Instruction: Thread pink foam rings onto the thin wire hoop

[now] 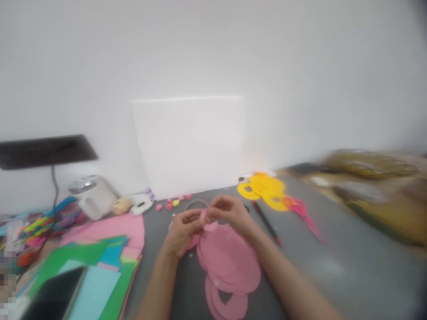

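Between my hands, above the grey table, is a small piece of pink paper [210,226]. My left hand [183,231] pinches its left side with thumb and fingers. From the right, my right hand [230,215] grips the same paper, its fingertips close to the left ones. Just below lies an overlapping pile of pink paper cutouts [230,262], rounded in shape, with ring-like pieces at the near end. A roll of clear tape [196,204] lies behind my hands, partly hidden by them. The exact fold of the held paper is blurred.
Yellow paper cutouts [267,189], pink scissors [305,218] and a dark pen [267,224] lie to the right. Left are coloured paper sheets [110,275], a phone [55,295] and a white appliance [95,198]. A white board [190,146] leans against the wall.
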Motion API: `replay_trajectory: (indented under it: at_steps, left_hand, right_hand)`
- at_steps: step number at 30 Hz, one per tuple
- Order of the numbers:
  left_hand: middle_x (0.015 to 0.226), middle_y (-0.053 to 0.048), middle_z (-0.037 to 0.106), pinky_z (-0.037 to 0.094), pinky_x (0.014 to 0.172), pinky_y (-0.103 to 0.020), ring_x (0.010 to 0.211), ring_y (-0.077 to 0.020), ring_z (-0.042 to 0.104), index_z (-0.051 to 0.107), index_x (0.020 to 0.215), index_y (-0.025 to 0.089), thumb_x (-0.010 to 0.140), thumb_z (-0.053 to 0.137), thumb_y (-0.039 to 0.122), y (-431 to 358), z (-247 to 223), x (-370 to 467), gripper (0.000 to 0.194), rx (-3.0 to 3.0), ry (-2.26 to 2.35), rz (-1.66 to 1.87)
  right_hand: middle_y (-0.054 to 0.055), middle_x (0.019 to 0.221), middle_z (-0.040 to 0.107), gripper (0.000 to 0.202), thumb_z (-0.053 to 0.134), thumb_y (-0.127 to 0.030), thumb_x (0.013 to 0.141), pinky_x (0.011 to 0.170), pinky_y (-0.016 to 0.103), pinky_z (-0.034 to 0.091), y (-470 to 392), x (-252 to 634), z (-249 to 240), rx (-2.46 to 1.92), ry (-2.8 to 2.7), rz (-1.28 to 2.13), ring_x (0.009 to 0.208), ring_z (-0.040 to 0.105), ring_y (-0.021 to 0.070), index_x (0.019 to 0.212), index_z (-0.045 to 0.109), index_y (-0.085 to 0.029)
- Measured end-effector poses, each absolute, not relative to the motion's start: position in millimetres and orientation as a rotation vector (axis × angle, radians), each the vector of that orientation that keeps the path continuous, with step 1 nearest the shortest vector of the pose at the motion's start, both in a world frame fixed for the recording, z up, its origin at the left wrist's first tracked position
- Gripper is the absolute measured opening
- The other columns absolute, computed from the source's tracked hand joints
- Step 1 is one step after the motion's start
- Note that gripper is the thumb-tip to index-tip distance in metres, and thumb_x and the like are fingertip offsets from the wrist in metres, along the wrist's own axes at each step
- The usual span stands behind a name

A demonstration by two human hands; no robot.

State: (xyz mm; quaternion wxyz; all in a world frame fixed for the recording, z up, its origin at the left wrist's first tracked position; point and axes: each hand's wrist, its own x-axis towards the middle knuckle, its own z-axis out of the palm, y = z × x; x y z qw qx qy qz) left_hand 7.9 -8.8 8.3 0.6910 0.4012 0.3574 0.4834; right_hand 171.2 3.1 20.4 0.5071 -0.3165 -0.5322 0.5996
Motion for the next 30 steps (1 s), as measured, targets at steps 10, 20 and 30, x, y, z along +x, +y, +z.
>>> replay_trajectory:
  at_steps: [10,20,30]
  left_hand:
    - [0.071,-0.008,0.071,0.047,0.051,-0.020,0.061,-0.0142,0.062,0.072,0.080,0.010,0.057,0.079,0.015,-10.9,10.3,9.8,0.025,0.912,0.799,1.054]
    - [0.076,-0.009,0.072,0.049,0.053,-0.020,0.068,-0.0158,0.064,0.072,0.084,0.011,0.061,0.077,0.019,-8.3,8.2,7.5,0.025,0.894,0.803,1.113]
    - [0.069,-0.008,0.071,0.052,0.053,-0.024,0.056,-0.0147,0.064,0.065,0.087,0.010,0.064,0.076,0.023,-9.8,6.7,8.1,0.028,0.947,0.793,1.065]
  right_hand:
    - [0.002,0.059,0.067,0.020,0.075,-0.030,0.062,0.058,0.027,0.051,5.4,172.7,17.1,-0.816,-1.302,1.368,0.055,0.062,0.0137,0.066,0.063,-0.014]
    - [0.004,0.069,0.069,0.022,0.066,-0.034,0.070,0.069,0.032,0.052,4.3,174.7,24.0,-0.834,-1.392,1.391,0.067,0.065,0.0167,0.081,0.069,-0.015]
    - [0.000,0.060,0.064,0.024,0.074,-0.034,0.062,0.059,0.027,0.050,6.1,173.4,17.5,-0.827,-1.354,1.409,0.057,0.060,0.0125,0.071,0.064,-0.014]
